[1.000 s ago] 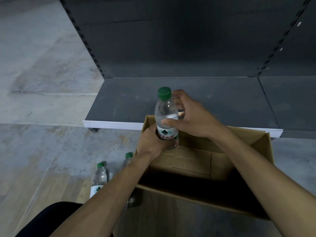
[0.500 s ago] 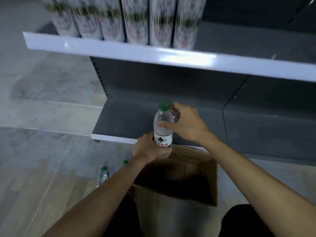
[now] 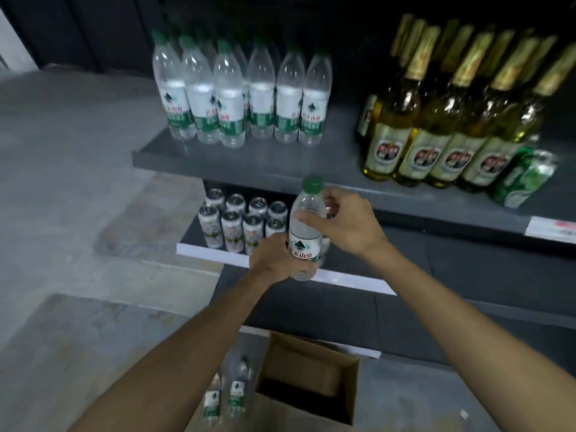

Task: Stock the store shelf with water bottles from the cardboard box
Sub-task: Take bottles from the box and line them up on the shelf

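Hands: left hand [image 3: 274,260] and right hand [image 3: 346,222] both grasp bottle [image 3: 305,232].
Advice: set it upright beside shelf [image 3: 280,160] row [image 3: 243,95].

Dim light; grey concrete floor [image 3: 71,188]; dark back panel [image 3: 93,29] behind.

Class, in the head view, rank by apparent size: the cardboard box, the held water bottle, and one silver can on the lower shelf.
1. Cardboard box
2. Held water bottle, nearer the camera
3. Silver can
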{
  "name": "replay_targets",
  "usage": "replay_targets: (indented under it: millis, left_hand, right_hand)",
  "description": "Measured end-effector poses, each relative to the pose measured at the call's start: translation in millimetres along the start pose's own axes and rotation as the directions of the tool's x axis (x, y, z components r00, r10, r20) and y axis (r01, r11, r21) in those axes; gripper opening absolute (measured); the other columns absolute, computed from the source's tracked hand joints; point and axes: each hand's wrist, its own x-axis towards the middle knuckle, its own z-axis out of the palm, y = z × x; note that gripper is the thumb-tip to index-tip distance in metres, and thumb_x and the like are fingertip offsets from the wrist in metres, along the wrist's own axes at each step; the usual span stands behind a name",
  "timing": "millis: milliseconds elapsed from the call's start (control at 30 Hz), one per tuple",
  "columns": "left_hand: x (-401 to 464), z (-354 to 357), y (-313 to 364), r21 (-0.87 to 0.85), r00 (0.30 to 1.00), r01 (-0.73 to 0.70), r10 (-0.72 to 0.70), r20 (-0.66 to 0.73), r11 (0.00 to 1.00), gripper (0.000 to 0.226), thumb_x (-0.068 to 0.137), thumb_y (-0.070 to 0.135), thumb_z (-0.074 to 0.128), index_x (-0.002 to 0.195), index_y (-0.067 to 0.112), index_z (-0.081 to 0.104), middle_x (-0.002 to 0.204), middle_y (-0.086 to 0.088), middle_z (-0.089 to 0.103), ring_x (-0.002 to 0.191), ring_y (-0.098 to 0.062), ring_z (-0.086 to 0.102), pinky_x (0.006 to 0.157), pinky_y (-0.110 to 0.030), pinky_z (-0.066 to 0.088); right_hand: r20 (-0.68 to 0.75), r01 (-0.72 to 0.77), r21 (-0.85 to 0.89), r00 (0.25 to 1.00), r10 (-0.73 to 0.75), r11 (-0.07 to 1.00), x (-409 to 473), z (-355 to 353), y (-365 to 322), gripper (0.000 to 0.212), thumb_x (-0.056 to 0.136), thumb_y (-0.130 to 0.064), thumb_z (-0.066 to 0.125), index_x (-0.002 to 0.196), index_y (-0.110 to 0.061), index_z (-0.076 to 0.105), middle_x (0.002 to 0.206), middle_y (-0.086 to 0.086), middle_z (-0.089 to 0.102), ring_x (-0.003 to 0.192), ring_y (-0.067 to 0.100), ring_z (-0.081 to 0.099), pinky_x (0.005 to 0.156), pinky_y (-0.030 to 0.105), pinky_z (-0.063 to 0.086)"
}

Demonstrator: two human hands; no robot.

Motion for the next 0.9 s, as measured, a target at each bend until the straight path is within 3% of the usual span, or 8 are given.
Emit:
replay_targets:
  millis: [167, 300, 500, 600, 700, 800, 900]
  left_hand:
    - [-4, -67, 61, 0.080, 0.990, -0.115, 0.121, -0.076, 0.990, 0.057, 0.059, 0.049, 0.089, 0.107, 0.026, 0.071, 0.106, 0.002, 0.075, 0.098, -0.018, 0.069, 0.084, -0.035, 0.056]
    - [-11, -103, 85, 0.083, 0.982, -0.150, 0.158, -0.100, 0.985, 0.058, 0.058, 0.052, 0.088, 0.107, 0.026, 0.072, 0.104, 0.003, 0.075, 0.097, -0.018, 0.070, 0.086, -0.037, 0.057]
    - [-13, -132, 98, 0.094, 0.974, -0.147, 0.161, -0.161, 0.985, 0.053, 0.061, 0.049, 0.088, 0.105, 0.024, 0.072, 0.104, 0.002, 0.074, 0.095, -0.018, 0.069, 0.084, -0.037, 0.056]
    - [0, -143, 101, 0.098, 0.974, -0.125, 0.141, -0.176, 0.987, 0.056, 0.061, 0.050, 0.087, 0.109, 0.024, 0.070, 0.107, 0.002, 0.073, 0.098, -0.020, 0.068, 0.087, -0.037, 0.056]
    - [22, -151, 98, 0.118, 0.981, -0.099, 0.117, -0.155, 0.988, 0.061, 0.062, 0.053, 0.086, 0.112, 0.024, 0.069, 0.111, 0.001, 0.073, 0.101, -0.021, 0.068, 0.090, -0.040, 0.055]
    - [49, -155, 89, 0.140, 0.985, -0.067, 0.088, -0.151, 0.988, 0.064, 0.061, 0.058, 0.084, 0.113, 0.024, 0.069, 0.112, 0.001, 0.072, 0.102, -0.021, 0.068, 0.090, -0.041, 0.055]
    - [78, -155, 80, 0.139, 0.984, -0.018, 0.042, -0.174, 0.990, 0.066, 0.062, 0.057, 0.085, 0.115, 0.022, 0.067, 0.113, 0.000, 0.072, 0.104, -0.023, 0.067, 0.091, -0.042, 0.055]
  right_hand:
    - [-0.098, 0.065, -0.093, 0.992, -0.075, 0.993, 20, -43, -69, 0.050, 0.068, -0.056, 0.080, 0.102, -0.021, 0.067, 0.089, -0.009, 0.070, 0.079, 0.004, 0.065, 0.071, 0.027, 0.056]
    - [-0.160, 0.086, -0.092, 0.982, -0.100, 0.992, 24, -57, -104, 0.051, 0.065, -0.059, 0.079, 0.101, -0.026, 0.064, 0.083, -0.014, 0.067, 0.074, -0.002, 0.063, 0.064, 0.020, 0.055]
    - [-0.174, 0.094, -0.121, 0.978, -0.114, 0.988, 40, -57, -135, 0.046, 0.066, -0.062, 0.078, 0.095, -0.032, 0.060, 0.089, -0.012, 0.068, 0.082, 0.006, 0.064, 0.072, 0.034, 0.058]
    - [-0.147, 0.093, -0.117, 0.983, -0.110, 0.989, 58, -55, -140, 0.058, 0.066, -0.063, 0.076, 0.110, -0.028, 0.062, 0.101, -0.008, 0.068, 0.095, 0.013, 0.064, 0.080, 0.038, 0.058]
    - [-0.139, 0.104, -0.135, 0.983, -0.123, 0.985, 81, -49, -136, 0.061, 0.068, -0.063, 0.075, 0.116, -0.028, 0.060, 0.104, -0.007, 0.067, 0.092, 0.012, 0.064, 0.076, 0.035, 0.058]
    - [-0.169, 0.112, -0.101, 0.977, -0.128, 0.989, 108, -35, -124, 0.056, 0.068, -0.059, 0.079, 0.111, -0.029, 0.063, 0.097, -0.014, 0.065, 0.087, 0.002, 0.060, 0.070, 0.021, 0.053]
    - [-0.144, 0.131, -0.059, 0.980, -0.138, 0.990, 136, -18, -109, 0.050, 0.069, -0.052, 0.081, 0.108, -0.025, 0.065, 0.098, -0.014, 0.066, 0.091, 0.003, 0.062, 0.075, 0.021, 0.053]
